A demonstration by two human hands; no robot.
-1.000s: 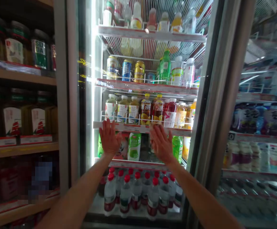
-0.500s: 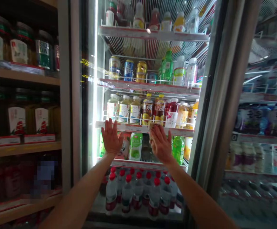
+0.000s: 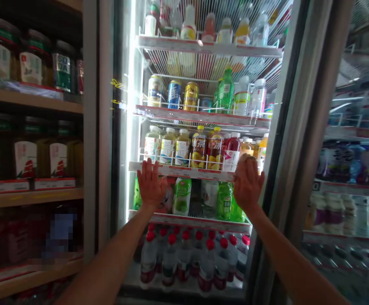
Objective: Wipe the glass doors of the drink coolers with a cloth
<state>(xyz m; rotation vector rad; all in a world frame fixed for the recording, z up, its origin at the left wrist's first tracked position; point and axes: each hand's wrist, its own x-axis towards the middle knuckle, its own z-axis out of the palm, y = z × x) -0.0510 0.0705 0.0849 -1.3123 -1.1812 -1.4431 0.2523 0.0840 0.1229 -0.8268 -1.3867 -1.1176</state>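
A lit drinks cooler with a glass door (image 3: 121,140) fills the middle of the view. Flat against the glass, at the left, lies my left hand (image 3: 152,186), its fingers spread and nothing in it. Farther right my right hand (image 3: 248,188) presses a small beige cloth (image 3: 247,159) to the pane; only part of the cloth shows past the fingers. Behind the glass, near both hands, runs a white shelf edge (image 3: 184,171). Tea and juice bottles (image 3: 182,147) stand on that shelf, and green bottles (image 3: 224,201) are on the one below.
A metal door frame (image 3: 298,161) rises to the right of my hands, with another drinks cooler (image 3: 346,186) beyond it. Wooden shelves (image 3: 28,197) with large bottles stand at the left. Red-capped bottles (image 3: 206,264) fill the cooler's bottom.
My right hand has slid right across the glass with the cloth, toward the door's right side. My left hand stays in nearly the same place on the pane.
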